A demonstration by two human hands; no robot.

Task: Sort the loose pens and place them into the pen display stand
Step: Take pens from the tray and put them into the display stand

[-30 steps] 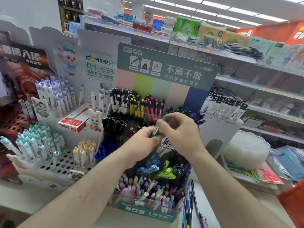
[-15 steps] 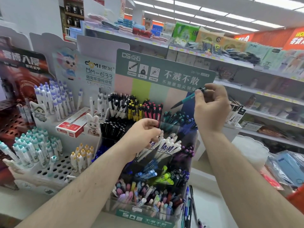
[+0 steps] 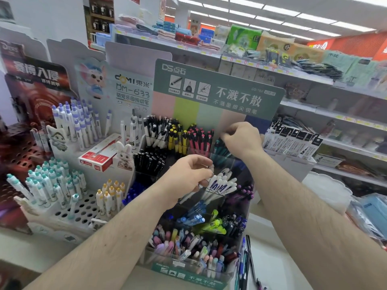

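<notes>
The tiered clear pen display stand (image 3: 189,276) with a green header card stands in front of me, its compartments full of sorted pens. My left hand (image 3: 186,176) grips a fanned bunch of white pens (image 3: 219,185) over the stand's middle tier. My right hand (image 3: 240,139) is down at the top-right compartment among the teal pens (image 3: 218,146). Its fingers are curled as if pinching a teal pen, which they mostly hide. Several loose pens (image 3: 245,258) lie on the counter beside the stand's right front corner.
A white peg-hole stand (image 3: 83,210) with teal-, purple- and yellow-capped pens is to the left, with a red box (image 3: 98,155) on it. Boxed refills (image 3: 293,141), a white scalloped container (image 3: 326,191) and store shelves are on the right.
My right hand has carried the teal pen from my left hand up past the header card, then down to the top-right compartment. My left hand has stayed on the white pens.
</notes>
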